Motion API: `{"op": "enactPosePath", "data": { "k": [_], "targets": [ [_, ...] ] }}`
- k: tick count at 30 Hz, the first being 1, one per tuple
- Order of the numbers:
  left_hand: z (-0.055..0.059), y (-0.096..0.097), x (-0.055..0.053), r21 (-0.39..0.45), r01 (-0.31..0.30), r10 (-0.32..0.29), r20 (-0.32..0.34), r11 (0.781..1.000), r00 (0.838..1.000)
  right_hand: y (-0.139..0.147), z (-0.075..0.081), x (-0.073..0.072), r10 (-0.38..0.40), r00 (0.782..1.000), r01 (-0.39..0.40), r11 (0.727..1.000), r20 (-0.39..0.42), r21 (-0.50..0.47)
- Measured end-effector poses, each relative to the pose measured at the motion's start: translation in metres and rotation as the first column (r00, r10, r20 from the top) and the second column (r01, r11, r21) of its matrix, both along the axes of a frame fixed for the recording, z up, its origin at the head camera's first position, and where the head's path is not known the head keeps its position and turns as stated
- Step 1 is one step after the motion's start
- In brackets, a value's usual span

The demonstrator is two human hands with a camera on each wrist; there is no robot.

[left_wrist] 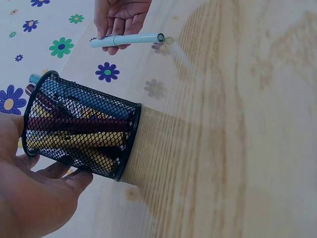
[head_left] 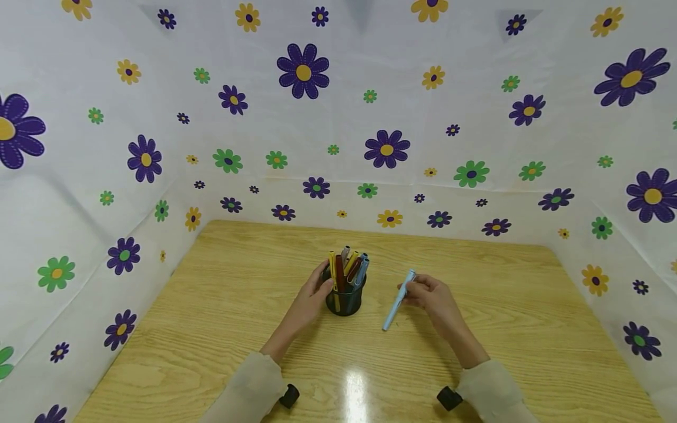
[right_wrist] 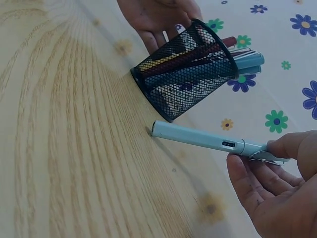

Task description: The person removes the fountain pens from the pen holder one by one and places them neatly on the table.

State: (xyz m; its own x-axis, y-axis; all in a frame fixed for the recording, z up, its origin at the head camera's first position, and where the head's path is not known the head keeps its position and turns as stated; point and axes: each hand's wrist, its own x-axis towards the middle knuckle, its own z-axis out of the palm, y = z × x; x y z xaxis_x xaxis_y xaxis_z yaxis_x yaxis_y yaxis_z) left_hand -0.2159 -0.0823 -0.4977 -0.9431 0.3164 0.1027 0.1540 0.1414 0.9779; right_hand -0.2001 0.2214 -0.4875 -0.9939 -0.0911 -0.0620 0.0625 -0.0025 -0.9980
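Observation:
A black mesh pen holder stands upright on the table, filled with several yellow, dark red, grey and light blue pens. My left hand holds it from the left side, thumb at the rim and fingers round the back. To the right of the holder, my right hand pinches a light blue pen by its capped end, between thumb and fingers. The pen slants, its cap upward and its other end low over the wood. A metal clip and a small window show on it in the right wrist view.
The wooden table has a light grain and a glare spot near its front. White cloth with purple, yellow and green flowers rises behind it and along both sides. A black wrist strap piece sits by the left sleeve, another by the right.

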Motion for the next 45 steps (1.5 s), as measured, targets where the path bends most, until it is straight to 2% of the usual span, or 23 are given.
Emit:
{"op": "enactPosePath", "data": {
  "k": [8,14,24,29,36,45],
  "targets": [
    [0.001,0.001,0.001,-0.006,-0.011,0.011,0.004,1.000,1.000,-0.007,-0.003,-0.002,0.009,1.000,-0.010,1.000,0.006,0.011],
    [0.002,0.001,0.001,0.000,-0.006,0.006,0.011,1.000,1.000,-0.010,-0.002,-0.001,0.008,1.000,-0.009,0.998,0.025,0.061],
    [0.001,0.001,0.001,-0.005,-0.008,0.008,0.014,1.000,1.000,-0.018,-0.003,-0.002,-0.056,0.998,0.050,0.985,0.036,0.166],
    [0.000,0.001,0.000,-0.007,-0.005,0.005,0.008,1.000,1.000,-0.023,-0.005,-0.005,-0.084,0.995,0.071,0.970,0.047,0.233],
    [0.000,0.000,0.001,-0.001,-0.007,0.007,0.022,1.000,1.000,-0.030,-0.009,-0.006,-0.091,0.996,0.085,0.930,0.000,0.359],
    [-0.001,0.001,0.000,0.028,0.004,-0.004,0.005,1.000,1.000,-0.039,-0.010,-0.006,-0.128,0.992,0.119,0.884,-0.012,0.451]
  ]
}}
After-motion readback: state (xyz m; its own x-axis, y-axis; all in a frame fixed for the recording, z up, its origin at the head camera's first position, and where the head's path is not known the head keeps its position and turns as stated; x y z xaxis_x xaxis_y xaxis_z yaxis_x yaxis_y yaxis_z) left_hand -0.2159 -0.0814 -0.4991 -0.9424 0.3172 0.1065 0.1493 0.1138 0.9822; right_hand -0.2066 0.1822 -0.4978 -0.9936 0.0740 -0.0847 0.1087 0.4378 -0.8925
